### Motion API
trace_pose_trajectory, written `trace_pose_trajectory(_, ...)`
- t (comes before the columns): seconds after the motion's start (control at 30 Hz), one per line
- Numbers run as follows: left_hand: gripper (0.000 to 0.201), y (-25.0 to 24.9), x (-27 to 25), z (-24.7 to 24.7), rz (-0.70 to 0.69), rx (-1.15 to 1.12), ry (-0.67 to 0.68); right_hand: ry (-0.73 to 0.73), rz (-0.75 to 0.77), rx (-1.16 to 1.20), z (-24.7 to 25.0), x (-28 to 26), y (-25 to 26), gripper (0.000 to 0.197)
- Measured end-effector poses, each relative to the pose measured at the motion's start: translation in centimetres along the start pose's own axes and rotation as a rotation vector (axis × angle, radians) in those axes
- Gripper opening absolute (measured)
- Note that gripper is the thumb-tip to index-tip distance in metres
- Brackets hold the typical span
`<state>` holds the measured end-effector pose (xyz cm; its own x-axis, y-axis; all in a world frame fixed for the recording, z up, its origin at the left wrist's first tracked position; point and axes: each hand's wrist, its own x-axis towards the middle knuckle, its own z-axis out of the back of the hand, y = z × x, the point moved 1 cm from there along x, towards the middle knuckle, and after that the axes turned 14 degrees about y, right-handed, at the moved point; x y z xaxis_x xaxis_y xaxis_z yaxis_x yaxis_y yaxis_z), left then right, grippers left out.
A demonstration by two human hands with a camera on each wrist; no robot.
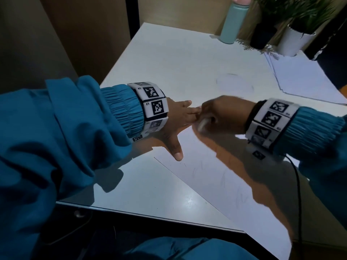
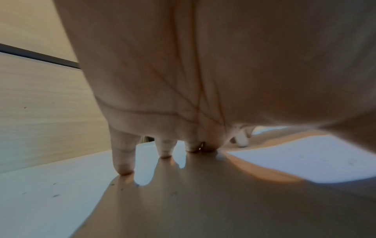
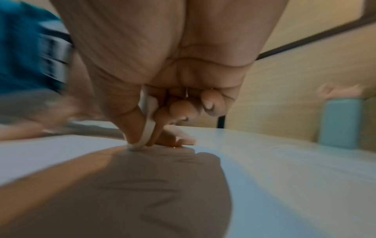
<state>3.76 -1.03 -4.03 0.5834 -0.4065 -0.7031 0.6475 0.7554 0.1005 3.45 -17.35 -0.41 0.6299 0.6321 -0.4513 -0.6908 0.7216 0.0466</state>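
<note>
A white sheet of paper (image 1: 216,177) with faint pencil marks lies on the white table (image 1: 169,59). My left hand (image 1: 178,121) presses flat on the sheet's upper left part, fingers straight and spread, thumb pointing toward me. In the left wrist view its fingertips (image 2: 123,167) touch the surface. My right hand (image 1: 216,117) is just right of the left fingertips and pinches a small white eraser (image 1: 202,124) between thumb and curled fingers. The eraser (image 3: 149,125) has its tip down on the paper; the right wrist view is blurred by motion.
A teal bottle (image 1: 232,23), a black pot (image 1: 262,36) and a white pot with a plant (image 1: 294,42) stand at the table's far edge. A stack of white sheets (image 1: 304,77) lies at right. A black cable (image 1: 298,184) hangs from the right wrist.
</note>
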Motion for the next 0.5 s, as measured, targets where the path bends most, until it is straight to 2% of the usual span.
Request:
trace_pose_trajectory(0.03,0.142,0.0,0.0,0.0,0.009,0.007,-0.009,-0.046,-0.014,0.006,0.4,0.1,-0.6,0.053)
trace_pose_trajectory(0.07,0.142,0.0,0.0,0.0,0.010,0.006,-0.014,-0.069,0.009,0.009,0.3,0.3,-0.5,0.054)
trace_pose_trajectory(0.13,0.145,0.0,-0.2,0.0,-0.005,-0.020,-0.018,0.005,0.064,0.011,-0.6,-0.6,2.2,0.031)
trace_pose_trajectory(0.17,0.148,0.1,-0.1,-0.1,-0.010,-0.033,-0.021,0.091,0.072,0.010,-0.8,-1.1,3.6,0.022)
trace_pose_trajectory(0.23,0.150,0.2,0.0,-0.2,-0.011,-0.038,-0.027,0.176,0.096,-0.015,-1.1,-1.7,4.7,0.026)
trace_pose_trajectory(0.3,0.146,0.1,-0.1,-0.1,-0.011,-0.016,-0.014,0.139,0.023,0.004,-0.4,-1.0,3.1,0.023)
trace_pose_trajectory(0.33,0.142,0.1,-0.1,0.0,-0.006,0.001,-0.009,0.046,0.012,-0.003,0.0,0.1,1.1,0.035)
trace_pose_trajectory(0.4,0.139,-0.1,-0.1,0.2,0.001,0.016,-0.006,-0.033,-0.013,0.025,0.3,0.7,-0.2,0.055)
trace_pose_trajectory(0.47,0.139,-0.3,-0.3,0.2,0.002,0.006,-0.004,-0.036,0.047,0.010,-0.8,-0.1,1.9,0.047)
trace_pose_trajectory(0.5,0.141,-0.2,-0.3,0.0,0.003,-0.009,-0.008,0.039,0.092,-0.005,-1.5,-0.7,3.4,0.036)
